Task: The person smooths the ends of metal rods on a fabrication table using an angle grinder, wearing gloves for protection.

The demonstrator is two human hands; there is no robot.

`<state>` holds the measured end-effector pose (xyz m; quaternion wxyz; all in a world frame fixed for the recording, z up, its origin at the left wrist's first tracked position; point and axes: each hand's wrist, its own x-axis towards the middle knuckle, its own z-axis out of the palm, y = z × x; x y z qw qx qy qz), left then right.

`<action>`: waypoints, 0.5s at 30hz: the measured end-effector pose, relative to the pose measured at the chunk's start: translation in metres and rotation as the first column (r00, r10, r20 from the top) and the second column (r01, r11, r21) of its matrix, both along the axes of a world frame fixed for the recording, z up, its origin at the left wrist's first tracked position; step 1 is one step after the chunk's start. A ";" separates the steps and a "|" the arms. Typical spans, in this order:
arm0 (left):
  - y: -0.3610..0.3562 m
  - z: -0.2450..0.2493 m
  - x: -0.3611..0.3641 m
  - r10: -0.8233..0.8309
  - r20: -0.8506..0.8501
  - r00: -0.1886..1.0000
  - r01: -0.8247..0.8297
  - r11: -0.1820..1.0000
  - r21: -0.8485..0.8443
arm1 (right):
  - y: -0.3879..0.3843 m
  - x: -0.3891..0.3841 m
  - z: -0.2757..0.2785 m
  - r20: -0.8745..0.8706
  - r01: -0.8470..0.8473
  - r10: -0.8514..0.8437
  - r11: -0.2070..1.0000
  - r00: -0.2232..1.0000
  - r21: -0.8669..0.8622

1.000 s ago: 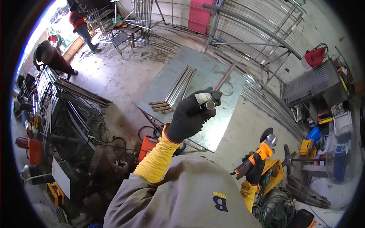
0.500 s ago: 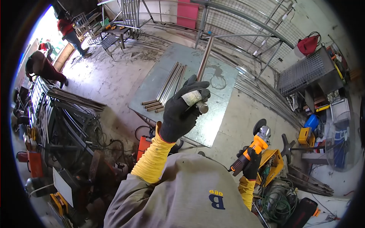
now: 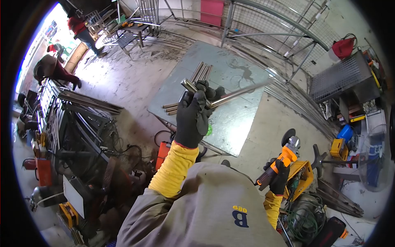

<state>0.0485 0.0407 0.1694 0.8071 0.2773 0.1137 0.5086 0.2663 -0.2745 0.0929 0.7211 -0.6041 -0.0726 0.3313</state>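
Observation:
Wrapped in a dark glove, my left hand [image 3: 193, 117] grips a shiny metal tube [image 3: 238, 95] over the table. One end of the tube sticks out at the upper left of the hand, and the other reaches right, blurred at its tip. My right hand [image 3: 280, 175], also gloved, holds an orange angle grinder [image 3: 284, 158] by its body, with the dark disc at the top. Several metal tubes [image 3: 201, 72] lie side by side on the grey sheet-topped table [image 3: 247, 119], partly hidden behind my left hand.
Long metal bars [image 3: 300, 103] lie on the floor beyond the table. A yellow crate [image 3: 302, 181] and tangled cables are at the right. Metal frames [image 3: 74, 136] stand at the left. Two people, one in a red top [image 3: 76, 25], are at the upper left.
The tube in my left hand has swung from pointing away to lying across toward the right, and the hand has turned with it. The view has shifted slightly; the grinder is still held.

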 end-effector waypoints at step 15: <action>0.021 -0.038 -0.023 -0.001 0.231 0.973 0.023 0.995 -0.095 | -0.010 0.005 -0.013 -0.075 -0.004 0.001 0.999 0.997 -0.041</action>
